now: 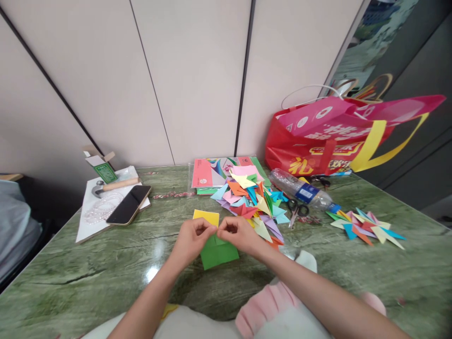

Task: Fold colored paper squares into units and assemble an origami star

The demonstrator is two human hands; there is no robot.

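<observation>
Left hand (193,237) and right hand (243,235) are held pretty much fingertip to fingertip, each one closed into a thumb-and-index pinch with the other fingers curled in. Green paper (219,258) seems to be gripped at its far edge by both, though the exact spot is hidden behind the fingertips. It's placed right in front of the body, just over or on the marbled table (141,254); whether the near end is touching can't be told. Some yellow paper (205,215) is seen just past the left fingers, and it can't be made out if that's attached or simply lying underneath. Handling-wise, next to no weight should be expected: thin, bendy stuff, a bit springy along the creases, easily crumpled or torn if it's yanked. Best taken by the edges or right on a fold line, with light pressure, flat pads rather than nails. As for the pose, left forearm (155,287) and right forearm (314,285) are angled inward from the bottom corners, forming a loose V, with the knuckles kept up and the pinches aimed at each other. A heap of folded paper pieces (243,200) is piled just beyond the right hand.
</observation>
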